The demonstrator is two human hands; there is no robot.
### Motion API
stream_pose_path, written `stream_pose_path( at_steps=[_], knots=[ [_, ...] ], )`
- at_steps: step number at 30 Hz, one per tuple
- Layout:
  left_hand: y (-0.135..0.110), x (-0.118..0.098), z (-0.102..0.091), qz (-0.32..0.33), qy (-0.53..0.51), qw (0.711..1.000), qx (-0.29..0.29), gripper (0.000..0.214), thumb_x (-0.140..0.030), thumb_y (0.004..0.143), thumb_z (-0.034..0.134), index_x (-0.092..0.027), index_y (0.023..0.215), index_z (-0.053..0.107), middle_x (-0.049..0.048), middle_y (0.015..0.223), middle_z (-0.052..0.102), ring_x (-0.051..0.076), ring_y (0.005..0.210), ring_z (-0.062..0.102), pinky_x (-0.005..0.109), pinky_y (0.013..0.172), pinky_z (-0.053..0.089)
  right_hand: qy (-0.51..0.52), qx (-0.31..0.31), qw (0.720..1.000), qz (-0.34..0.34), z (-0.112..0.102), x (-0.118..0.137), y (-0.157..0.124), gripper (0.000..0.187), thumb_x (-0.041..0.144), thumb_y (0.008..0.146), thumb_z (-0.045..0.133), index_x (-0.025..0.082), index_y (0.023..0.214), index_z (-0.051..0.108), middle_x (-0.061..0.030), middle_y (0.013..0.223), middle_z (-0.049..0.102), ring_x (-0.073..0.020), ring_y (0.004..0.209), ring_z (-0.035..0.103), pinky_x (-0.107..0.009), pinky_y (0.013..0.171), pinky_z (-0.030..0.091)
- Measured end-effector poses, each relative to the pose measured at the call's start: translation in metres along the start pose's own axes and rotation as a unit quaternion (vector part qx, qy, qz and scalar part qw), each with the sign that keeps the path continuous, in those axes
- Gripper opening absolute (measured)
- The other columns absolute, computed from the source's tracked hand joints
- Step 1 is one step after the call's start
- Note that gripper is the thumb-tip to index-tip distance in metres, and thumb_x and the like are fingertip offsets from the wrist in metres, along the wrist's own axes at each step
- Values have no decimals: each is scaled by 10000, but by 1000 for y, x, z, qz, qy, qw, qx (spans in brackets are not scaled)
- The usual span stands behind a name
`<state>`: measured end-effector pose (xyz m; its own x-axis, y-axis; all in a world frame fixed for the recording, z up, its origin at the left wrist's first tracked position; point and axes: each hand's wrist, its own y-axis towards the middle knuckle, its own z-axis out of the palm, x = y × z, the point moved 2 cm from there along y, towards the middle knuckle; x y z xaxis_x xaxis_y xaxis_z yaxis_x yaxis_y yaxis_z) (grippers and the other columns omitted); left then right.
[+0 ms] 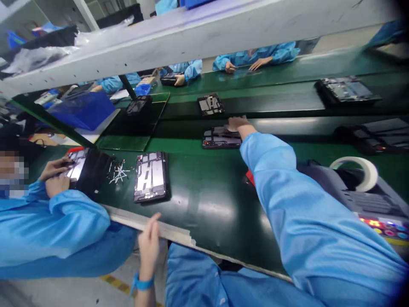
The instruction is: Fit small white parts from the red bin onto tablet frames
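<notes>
My right hand (238,123) reaches far over the bench. Its fingers are closed on the far right end of an opened tablet (217,138) with its inner parts showing, in a dark case. The fingertips are partly hidden behind the hand. Low over the front edge is my left hand (149,241), with a blue strap (143,283) round the wrist. Nothing shows in it, and its index finger points out. Just beyond it, a second opened tablet (151,177) lies on the green bench top, on what looks like a stack.
On the left, a co-worker's hands (59,172) handle another device beside scattered white sticks (119,172). A tape roll (367,175) rests on a grey machine (377,200) at right. More devices (211,104) sit on the belt. A white shelf (179,47) crosses overhead.
</notes>
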<state>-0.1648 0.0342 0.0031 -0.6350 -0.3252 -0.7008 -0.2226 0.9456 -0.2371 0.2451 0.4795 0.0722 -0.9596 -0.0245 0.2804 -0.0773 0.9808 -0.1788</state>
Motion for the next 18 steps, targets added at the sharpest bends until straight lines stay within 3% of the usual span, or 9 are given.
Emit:
stream_pose_path(
  at_steps=[1,3,7,11,13,16,18],
  knots=[
    [-8,-3,16,25,-13,999,-37,549,-840,970,375,-747,1309,797,22,1119,898,487,1178,844,716,949,669,1,14,1000,11,3,-8,9,662,595,1163,576,-17,1301,787,-406,1447,711,-389,1329,695,-544,1151,462],
    [-16,-11,49,62,-37,997,-2,330,-774,892,592,-762,1103,846,19,1090,905,483,1118,865,690,968,689,-4,41,999,25,11,-15,22,710,661,1103,668,22,1388,787,-359,1462,732,-396,1303,727,-512,1116,512],
    [-9,-36,86,80,-53,990,103,295,-681,910,649,-767,1121,837,43,958,895,444,857,874,655,857,711,-23,119,992,25,18,-14,34,807,770,1035,710,98,1477,775,-273,1486,758,-398,1285,750,-470,1070,570],
    [7,-55,93,82,-73,989,98,313,-665,935,625,-708,1121,873,52,1009,900,418,833,861,635,835,681,25,149,988,19,12,-12,25,733,853,1010,693,160,1164,875,-168,1215,848,-314,1073,786,-410,979,581],
    [10,-59,92,73,-84,989,93,337,-669,961,604,-651,1127,896,72,887,867,401,746,822,620,780,651,70,160,985,-2,4,-7,17,700,803,1057,674,135,1135,869,-143,1124,854,-251,990,762,-381,973,556],
    [10,-64,86,62,-104,986,118,397,-669,989,565,-547,1118,920,48,605,668,343,592,702,545,669,589,102,176,978,-39,-13,2,7,620,667,1125,654,77,1150,845,-117,1067,846,-186,922,721,-364,982,531],
    [12,-70,79,74,-123,981,134,406,-616,990,573,-463,1138,918,18,578,602,287,561,643,477,646,567,98,164,980,-53,-24,7,2,529,558,1144,653,61,1125,832,-109,1059,832,-185,930,717,-384,1016,522]
  ],
)
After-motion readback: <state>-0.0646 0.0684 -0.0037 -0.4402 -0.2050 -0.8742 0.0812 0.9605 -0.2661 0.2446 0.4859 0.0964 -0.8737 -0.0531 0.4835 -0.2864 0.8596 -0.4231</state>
